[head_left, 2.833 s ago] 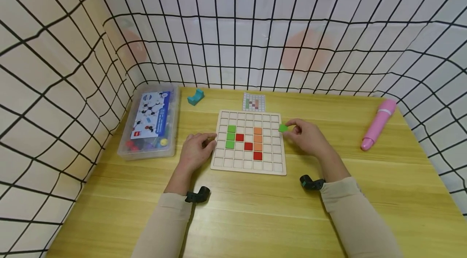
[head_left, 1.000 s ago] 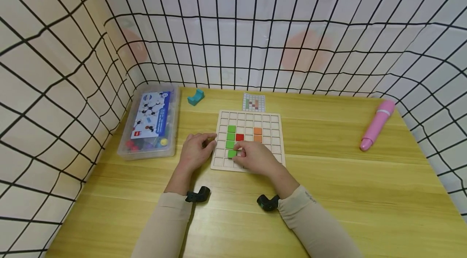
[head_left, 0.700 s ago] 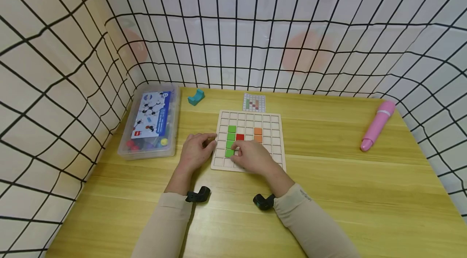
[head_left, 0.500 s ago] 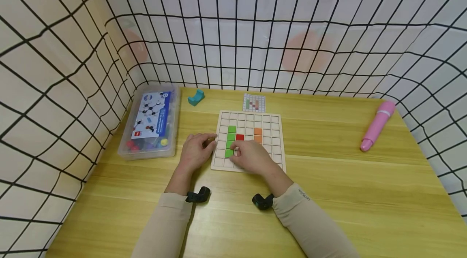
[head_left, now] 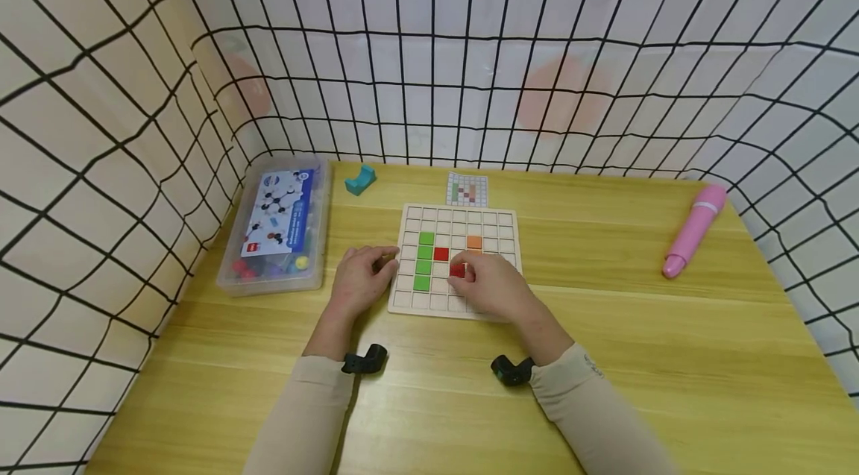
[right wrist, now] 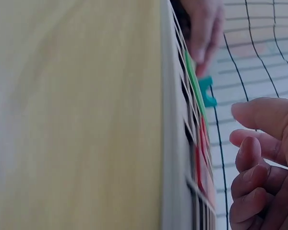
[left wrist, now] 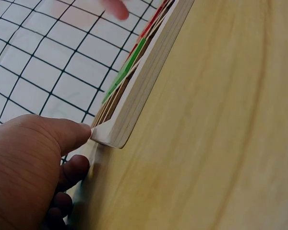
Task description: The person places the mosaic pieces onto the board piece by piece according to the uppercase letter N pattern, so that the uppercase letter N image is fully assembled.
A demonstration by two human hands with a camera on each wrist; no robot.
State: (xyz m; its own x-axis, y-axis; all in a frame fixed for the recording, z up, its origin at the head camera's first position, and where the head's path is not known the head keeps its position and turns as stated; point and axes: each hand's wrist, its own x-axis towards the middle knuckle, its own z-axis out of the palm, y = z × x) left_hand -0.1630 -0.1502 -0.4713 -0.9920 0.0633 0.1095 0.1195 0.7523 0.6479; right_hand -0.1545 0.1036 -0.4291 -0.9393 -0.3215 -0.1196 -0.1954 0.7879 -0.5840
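Note:
A pale wooden grid board lies on the table with coloured square tiles set in its cells. A column of green tiles stands on its left side. A red tile sits to the right of them, and an orange tile farther right. My left hand rests at the board's left edge; in the left wrist view its thumb touches the corner. My right hand hovers over the board by a second red tile, thumb and forefinger apart with nothing between them, and hides the cells beneath.
A small printed grid card lies behind the board. A teal curved block and a clear plastic case with a molecule-picture label are at the left. A pink pen-shaped object lies far right. Black wire mesh surrounds the table.
My right hand brought a green tile from the board's right side to the bottom of the green column, let it go there, and has moved back rightward. The left hand has stayed put.

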